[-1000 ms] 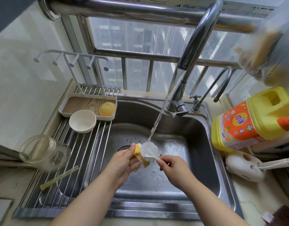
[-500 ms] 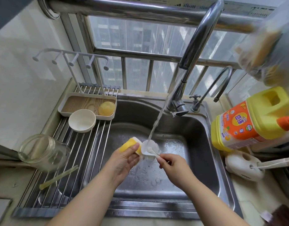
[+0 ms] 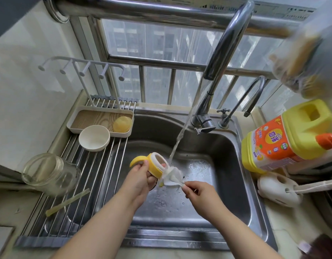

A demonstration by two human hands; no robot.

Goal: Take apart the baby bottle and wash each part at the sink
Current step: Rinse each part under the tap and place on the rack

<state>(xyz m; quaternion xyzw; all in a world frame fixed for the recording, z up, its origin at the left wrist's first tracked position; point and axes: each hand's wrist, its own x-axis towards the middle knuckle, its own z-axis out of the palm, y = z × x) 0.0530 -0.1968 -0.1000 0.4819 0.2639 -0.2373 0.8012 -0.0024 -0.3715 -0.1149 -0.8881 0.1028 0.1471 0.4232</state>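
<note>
Your left hand [image 3: 141, 176] grips the yellow bottle collar [image 3: 155, 166], fingers curled around its handled ring, holding it over the sink [image 3: 234, 184] just left of the water stream [image 3: 180, 137]. Your right hand [image 3: 199, 190] pinches the stem of a small white brush [image 3: 172, 177], whose head touches the collar's lower edge beneath the stream. The faucet [image 3: 223, 58] rises behind the sink. Left of the sink, a roll-up drying rack [image 3: 73, 208] carries a glass jar [image 3: 47, 173] on its side, a white bowl [image 3: 94, 138] and a tray [image 3: 99, 119] with a round yellow piece [image 3: 122, 124]. Right of the sink stands a yellow detergent jug [image 3: 286, 137].
</note>
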